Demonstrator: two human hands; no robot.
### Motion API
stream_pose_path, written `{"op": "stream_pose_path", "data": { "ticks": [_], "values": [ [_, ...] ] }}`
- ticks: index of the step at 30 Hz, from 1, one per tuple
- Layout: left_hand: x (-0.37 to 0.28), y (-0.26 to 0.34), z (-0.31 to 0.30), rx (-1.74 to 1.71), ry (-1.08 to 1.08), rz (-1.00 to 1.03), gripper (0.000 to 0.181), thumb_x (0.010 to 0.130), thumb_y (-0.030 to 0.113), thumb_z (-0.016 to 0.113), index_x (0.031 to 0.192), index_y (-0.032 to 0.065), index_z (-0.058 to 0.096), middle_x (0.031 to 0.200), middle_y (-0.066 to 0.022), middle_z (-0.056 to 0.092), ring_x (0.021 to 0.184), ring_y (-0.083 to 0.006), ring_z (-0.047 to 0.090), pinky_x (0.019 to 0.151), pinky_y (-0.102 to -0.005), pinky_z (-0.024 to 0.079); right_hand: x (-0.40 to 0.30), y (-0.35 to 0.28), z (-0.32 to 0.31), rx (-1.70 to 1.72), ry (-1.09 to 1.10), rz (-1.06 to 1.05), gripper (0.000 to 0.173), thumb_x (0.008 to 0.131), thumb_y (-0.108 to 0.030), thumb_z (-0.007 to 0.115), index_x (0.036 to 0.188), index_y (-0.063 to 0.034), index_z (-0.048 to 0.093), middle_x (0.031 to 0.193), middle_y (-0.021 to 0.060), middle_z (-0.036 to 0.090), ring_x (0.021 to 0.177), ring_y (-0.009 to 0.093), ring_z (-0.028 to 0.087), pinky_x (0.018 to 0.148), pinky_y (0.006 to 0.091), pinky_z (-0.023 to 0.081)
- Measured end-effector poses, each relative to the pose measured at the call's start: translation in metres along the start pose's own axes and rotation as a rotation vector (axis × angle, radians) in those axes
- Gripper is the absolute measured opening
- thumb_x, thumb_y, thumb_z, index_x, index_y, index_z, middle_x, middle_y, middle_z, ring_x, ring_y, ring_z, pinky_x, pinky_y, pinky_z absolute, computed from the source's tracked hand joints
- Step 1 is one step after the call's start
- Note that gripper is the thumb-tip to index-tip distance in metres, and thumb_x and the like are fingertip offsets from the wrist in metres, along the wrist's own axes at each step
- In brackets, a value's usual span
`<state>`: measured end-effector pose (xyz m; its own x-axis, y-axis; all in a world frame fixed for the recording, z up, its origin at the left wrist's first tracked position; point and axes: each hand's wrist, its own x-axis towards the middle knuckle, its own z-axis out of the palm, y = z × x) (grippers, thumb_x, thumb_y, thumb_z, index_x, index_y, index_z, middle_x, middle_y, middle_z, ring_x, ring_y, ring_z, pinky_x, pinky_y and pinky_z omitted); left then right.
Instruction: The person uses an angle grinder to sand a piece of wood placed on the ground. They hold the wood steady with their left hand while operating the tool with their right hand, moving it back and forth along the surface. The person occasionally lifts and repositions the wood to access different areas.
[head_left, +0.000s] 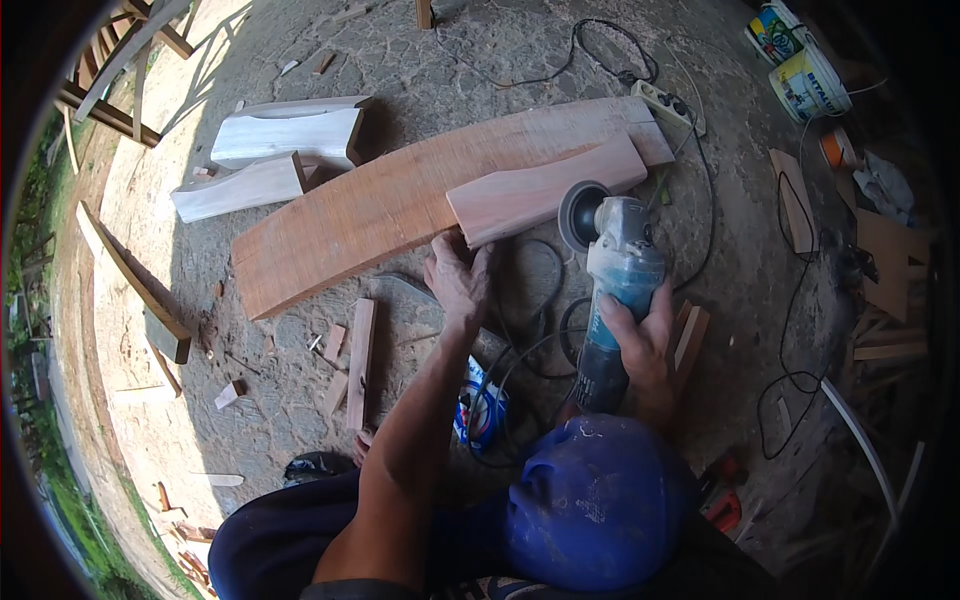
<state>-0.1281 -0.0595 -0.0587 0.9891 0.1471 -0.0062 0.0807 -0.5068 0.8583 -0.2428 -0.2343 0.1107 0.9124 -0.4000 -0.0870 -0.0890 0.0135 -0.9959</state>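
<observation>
A teal Makita angle grinder (627, 264) is gripped around its body by my right hand (643, 330). Its round sanding or backing disc (582, 217) faces left, close to the near edge of a shaped, pinkish wooden block (547, 185); I cannot tell whether they touch. My left hand (459, 279) holds the near left corner of this block, thumb and fingers around it. The block rests on a long, thick wooden plank (352, 217) that lies slantwise on the rough ground. Part of the grinder's rear end is hidden by my blue-covered knee or headwear.
Pale shaped wooden pieces (281, 136) lie beyond the plank at left. A power strip (666, 105) sits at its far right end. Loose black cable (551, 300) coils between my arms. A wood strip (361, 364) and offcuts lie nearer. Paint buckets (808, 82) stand far right.
</observation>
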Motion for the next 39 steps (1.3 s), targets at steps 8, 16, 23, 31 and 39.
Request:
{"op": "stream_pose_path", "data": {
  "ticks": [8,16,23,31,39],
  "values": [
    [0.016,-0.013,-0.016,-0.439,-0.277,0.136,0.026,0.105,0.018,0.061,0.124,0.0004,0.064,0.110,-0.0164,0.068,0.106,-0.0283,0.065,0.096,-0.0387,0.050,0.002,0.014,0.005,-0.198,-0.103,0.043,0.086,0.085,-0.029,0.082,0.151,0.0039,0.036,0.128,0.0203,0.059,0.112,0.028,0.061,0.099,0.0429,0.050],
    [0.010,-0.017,-0.017,-0.733,-0.466,-0.008,0.027,0.108,0.015,0.057,0.130,-0.0010,0.062,0.120,-0.0072,0.070,0.114,-0.0138,0.062,0.103,-0.0315,0.048,0.007,0.009,0.019,-0.385,-0.208,0.045,0.101,0.084,-0.036,0.083,0.156,0.0040,0.024,0.138,0.0312,0.054,0.128,0.041,0.058,0.108,0.0489,0.046],
    [0.004,-0.017,-0.009,-0.854,-0.522,-0.037,0.030,0.110,0.017,0.055,0.134,0.0004,0.061,0.125,-0.0057,0.068,0.119,-0.0125,0.059,0.107,-0.0310,0.046,0.004,0.007,0.027,-0.527,-0.249,0.072,0.103,0.085,-0.039,0.081,0.158,0.0026,0.022,0.140,0.0333,0.053,0.129,0.044,0.058,0.108,0.0500,0.046],
    [0.003,-0.022,-0.009,-0.589,-0.464,0.029,0.030,0.107,0.023,0.057,0.130,0.0061,0.065,0.119,-0.0106,0.071,0.115,-0.0247,0.060,0.105,-0.0394,0.045,0.007,0.004,0.035,-0.616,-0.319,0.077,0.103,0.086,-0.043,0.080,0.159,-0.0015,0.021,0.138,0.0384,0.055,0.126,0.052,0.060,0.107,0.0531,0.048],
    [0.002,-0.037,0.001,-0.552,-0.448,0.034,0.029,0.107,0.024,0.058,0.131,0.0076,0.065,0.112,-0.0108,0.070,0.115,-0.0243,0.063,0.103,-0.0391,0.049,0.012,0.007,0.044,-0.642,-0.356,-0.005,0.101,0.086,-0.042,0.078,0.159,-0.0046,0.020,0.138,0.0380,0.054,0.122,0.055,0.061,0.104,0.0544,0.051]
  ]
}}
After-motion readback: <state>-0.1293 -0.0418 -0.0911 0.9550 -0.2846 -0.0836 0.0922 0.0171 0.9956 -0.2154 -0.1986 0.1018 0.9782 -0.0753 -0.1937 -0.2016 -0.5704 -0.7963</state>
